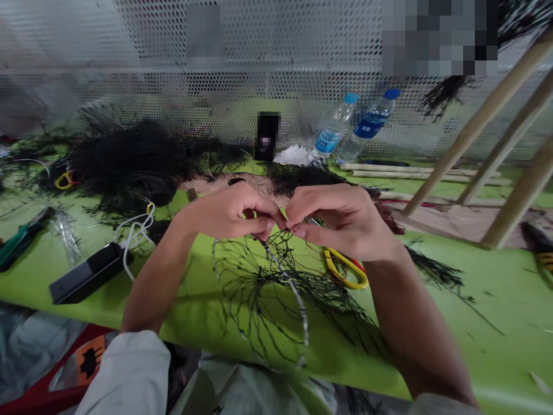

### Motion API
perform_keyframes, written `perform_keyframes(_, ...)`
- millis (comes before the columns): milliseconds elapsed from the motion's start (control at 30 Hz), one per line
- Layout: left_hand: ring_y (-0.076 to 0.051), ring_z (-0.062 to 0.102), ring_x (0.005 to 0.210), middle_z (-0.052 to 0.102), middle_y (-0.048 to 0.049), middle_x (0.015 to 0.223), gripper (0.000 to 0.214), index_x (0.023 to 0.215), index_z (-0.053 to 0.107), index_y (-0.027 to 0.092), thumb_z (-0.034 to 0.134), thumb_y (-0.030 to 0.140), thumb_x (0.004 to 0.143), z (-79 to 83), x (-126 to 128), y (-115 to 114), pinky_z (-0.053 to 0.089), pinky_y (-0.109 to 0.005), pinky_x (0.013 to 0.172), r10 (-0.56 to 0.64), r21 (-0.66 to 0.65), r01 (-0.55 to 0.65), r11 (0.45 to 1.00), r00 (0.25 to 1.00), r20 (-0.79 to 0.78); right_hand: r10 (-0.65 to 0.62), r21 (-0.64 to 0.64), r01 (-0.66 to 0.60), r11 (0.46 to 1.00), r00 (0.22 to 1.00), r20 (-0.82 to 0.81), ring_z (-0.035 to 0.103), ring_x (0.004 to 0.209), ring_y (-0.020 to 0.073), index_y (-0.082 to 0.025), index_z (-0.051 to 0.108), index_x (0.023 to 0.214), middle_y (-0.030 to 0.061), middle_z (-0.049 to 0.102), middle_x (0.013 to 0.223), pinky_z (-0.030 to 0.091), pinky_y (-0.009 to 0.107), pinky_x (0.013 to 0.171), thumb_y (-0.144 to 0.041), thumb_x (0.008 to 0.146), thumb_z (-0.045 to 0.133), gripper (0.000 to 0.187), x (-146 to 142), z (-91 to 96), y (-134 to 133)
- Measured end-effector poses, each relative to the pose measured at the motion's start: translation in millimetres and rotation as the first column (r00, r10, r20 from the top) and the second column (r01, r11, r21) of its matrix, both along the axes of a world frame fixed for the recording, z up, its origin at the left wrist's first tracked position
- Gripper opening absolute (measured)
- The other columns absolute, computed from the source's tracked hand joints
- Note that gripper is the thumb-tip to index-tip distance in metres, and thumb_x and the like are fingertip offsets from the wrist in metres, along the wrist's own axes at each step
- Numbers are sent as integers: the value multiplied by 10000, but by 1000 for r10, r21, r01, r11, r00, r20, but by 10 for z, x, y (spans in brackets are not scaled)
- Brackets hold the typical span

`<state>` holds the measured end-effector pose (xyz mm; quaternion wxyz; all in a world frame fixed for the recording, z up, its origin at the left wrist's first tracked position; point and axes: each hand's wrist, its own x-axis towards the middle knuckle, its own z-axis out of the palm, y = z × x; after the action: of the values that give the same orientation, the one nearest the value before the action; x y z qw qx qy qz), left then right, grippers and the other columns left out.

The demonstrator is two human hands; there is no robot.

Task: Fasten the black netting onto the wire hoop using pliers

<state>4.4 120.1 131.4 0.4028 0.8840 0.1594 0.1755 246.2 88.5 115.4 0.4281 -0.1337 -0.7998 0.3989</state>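
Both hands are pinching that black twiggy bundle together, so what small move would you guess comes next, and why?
Probably a small twist or tightening: the left hand and right hand meet fingertip to fingertip over the black sprig with its silvery stem, scissors lying unused.

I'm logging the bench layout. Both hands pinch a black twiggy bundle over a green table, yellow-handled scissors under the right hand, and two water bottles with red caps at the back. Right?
Not quite: the head view shows the two bottles have blue caps, not red. The rest holds: left hand and right hand pinch the black bundle over the green table, scissors under the right hand.
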Motion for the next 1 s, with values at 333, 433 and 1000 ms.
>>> perform_keyframes(333,-83,532,403,592,23,535,140,893,779,153,789,291,914,-133,170,-1,420,-155,389,-67,-458,67,887,998,17,70,30,-71,997,997,31,670,774,115,-156,784,950,16,744,846,527,265,729,-33,876,772,144,54,37,8)
perform_keyframes(433,-83,523,419,580,22,540,182,882,788,151,763,322,939,-196,212,19,421,-170,409,-65,-476,69,877,998,25,32,57,-36,998,997,65,668,767,116,-164,775,939,19,741,834,527,262,733,-66,904,761,105,63,59,-10)
perform_keyframes(1000,-187,675,920,727,-35,940,230,1014,723,206,624,160,812,-387,376,19,563,-295,820,-41,-461,163,872,964,264,-79,210,43,977,983,164,701,826,146,-187,774,928,49,756,897,563,291,772,-71,921,734,122,54,142,-142)
